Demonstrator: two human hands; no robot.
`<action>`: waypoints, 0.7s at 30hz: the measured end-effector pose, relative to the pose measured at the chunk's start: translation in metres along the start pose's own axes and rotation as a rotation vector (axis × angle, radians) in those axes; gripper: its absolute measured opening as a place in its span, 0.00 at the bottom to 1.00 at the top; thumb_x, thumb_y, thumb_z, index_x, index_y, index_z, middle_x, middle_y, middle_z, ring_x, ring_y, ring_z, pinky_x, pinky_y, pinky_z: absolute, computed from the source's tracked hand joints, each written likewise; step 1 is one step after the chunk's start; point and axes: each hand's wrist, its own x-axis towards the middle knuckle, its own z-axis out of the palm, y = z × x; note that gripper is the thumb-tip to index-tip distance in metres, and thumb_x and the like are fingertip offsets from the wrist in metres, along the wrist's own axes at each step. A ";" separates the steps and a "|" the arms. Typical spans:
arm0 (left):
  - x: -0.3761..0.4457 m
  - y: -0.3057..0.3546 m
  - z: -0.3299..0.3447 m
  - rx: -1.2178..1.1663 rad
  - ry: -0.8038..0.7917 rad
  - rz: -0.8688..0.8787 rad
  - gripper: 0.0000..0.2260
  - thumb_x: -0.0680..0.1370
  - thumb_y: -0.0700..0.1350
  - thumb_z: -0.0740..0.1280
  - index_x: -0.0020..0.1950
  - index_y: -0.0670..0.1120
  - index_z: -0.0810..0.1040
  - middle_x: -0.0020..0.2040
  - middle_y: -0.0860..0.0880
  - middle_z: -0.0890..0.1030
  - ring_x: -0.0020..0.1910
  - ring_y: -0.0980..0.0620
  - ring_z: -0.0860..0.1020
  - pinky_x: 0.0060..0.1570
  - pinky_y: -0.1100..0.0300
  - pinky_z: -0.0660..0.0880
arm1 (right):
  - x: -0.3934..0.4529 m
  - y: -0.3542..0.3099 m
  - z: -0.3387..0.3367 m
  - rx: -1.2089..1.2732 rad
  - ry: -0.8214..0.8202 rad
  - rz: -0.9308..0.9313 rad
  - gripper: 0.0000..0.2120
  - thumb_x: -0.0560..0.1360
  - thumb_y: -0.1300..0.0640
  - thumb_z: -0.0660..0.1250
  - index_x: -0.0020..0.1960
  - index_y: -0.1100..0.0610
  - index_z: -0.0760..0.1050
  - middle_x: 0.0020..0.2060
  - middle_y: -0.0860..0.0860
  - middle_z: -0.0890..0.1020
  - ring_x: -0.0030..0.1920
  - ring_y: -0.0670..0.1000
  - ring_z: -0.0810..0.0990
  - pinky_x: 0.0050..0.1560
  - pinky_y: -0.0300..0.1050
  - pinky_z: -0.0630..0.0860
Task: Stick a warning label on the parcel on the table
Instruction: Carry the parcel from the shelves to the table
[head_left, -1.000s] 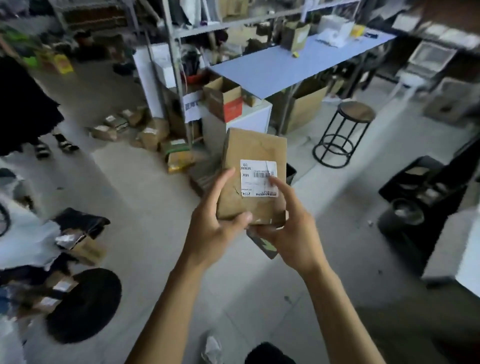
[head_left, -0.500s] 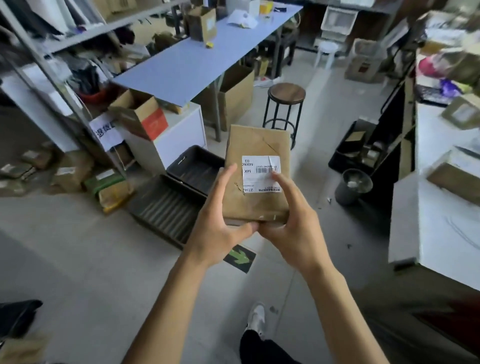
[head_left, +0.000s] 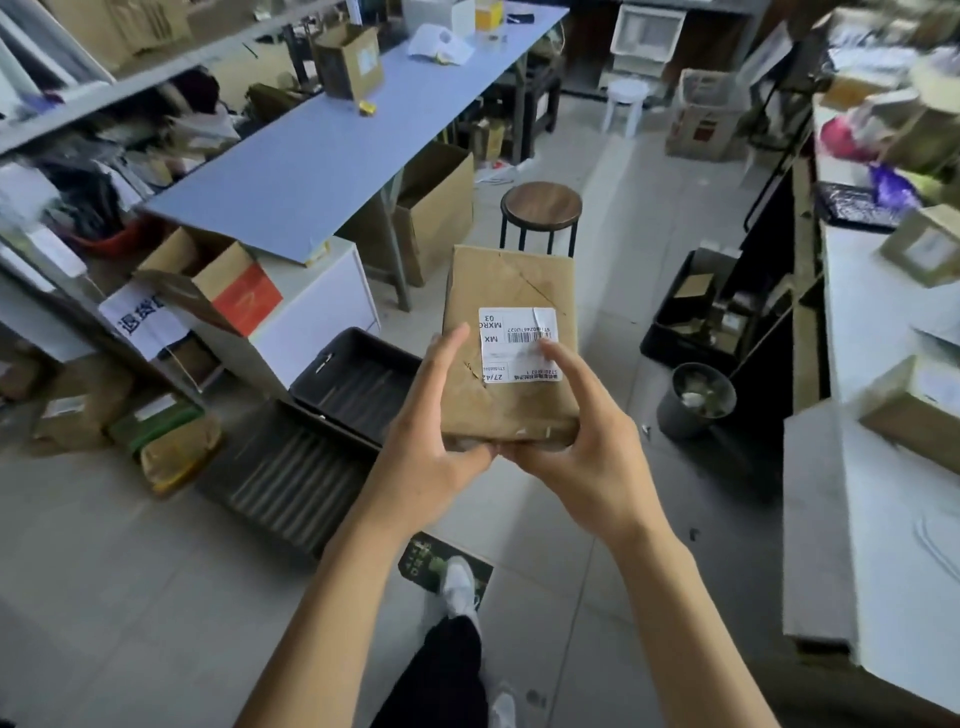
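Note:
A flat brown parcel (head_left: 506, 291) with a white shipping sticker (head_left: 511, 340) on its top face is held up in front of me, above the floor. My left hand (head_left: 434, 441) grips its near left corner, thumb lying on the top face. My right hand (head_left: 576, 447) grips the near right corner, thumb touching the sticker's edge. A white table (head_left: 883, 525) runs along the right side and carries other brown boxes. No warning label is visible.
A long blue table (head_left: 322, 166) stands at the left behind a white cabinet (head_left: 311, 322). Black trays (head_left: 332, 410) lie on the floor at left. A round stool (head_left: 540, 205), a black crate (head_left: 691, 312) and a bin (head_left: 698, 397) stand ahead. My foot (head_left: 460, 587) steps forward.
The view has swung to the right and moved forward through the room; the white table at right has come closer. Both hands keep the same grip on the parcel.

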 end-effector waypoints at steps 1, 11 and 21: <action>0.015 -0.005 0.000 -0.002 0.001 -0.005 0.43 0.72 0.32 0.72 0.77 0.62 0.56 0.77 0.58 0.63 0.75 0.60 0.64 0.68 0.64 0.70 | 0.016 0.005 0.000 -0.002 -0.006 0.008 0.43 0.64 0.51 0.81 0.72 0.38 0.63 0.66 0.37 0.74 0.58 0.44 0.80 0.55 0.40 0.79; 0.217 -0.030 -0.023 0.010 -0.040 0.029 0.42 0.72 0.30 0.70 0.77 0.61 0.58 0.75 0.62 0.62 0.73 0.66 0.61 0.62 0.76 0.66 | 0.216 0.034 -0.011 0.021 -0.032 0.087 0.44 0.63 0.57 0.82 0.71 0.36 0.65 0.60 0.41 0.80 0.49 0.38 0.81 0.44 0.25 0.74; 0.404 -0.041 -0.055 -0.020 -0.076 0.032 0.40 0.73 0.35 0.72 0.75 0.65 0.58 0.72 0.66 0.64 0.71 0.66 0.65 0.62 0.67 0.74 | 0.399 0.059 -0.009 0.092 -0.001 0.119 0.43 0.62 0.55 0.83 0.69 0.32 0.66 0.59 0.43 0.81 0.49 0.40 0.83 0.46 0.31 0.77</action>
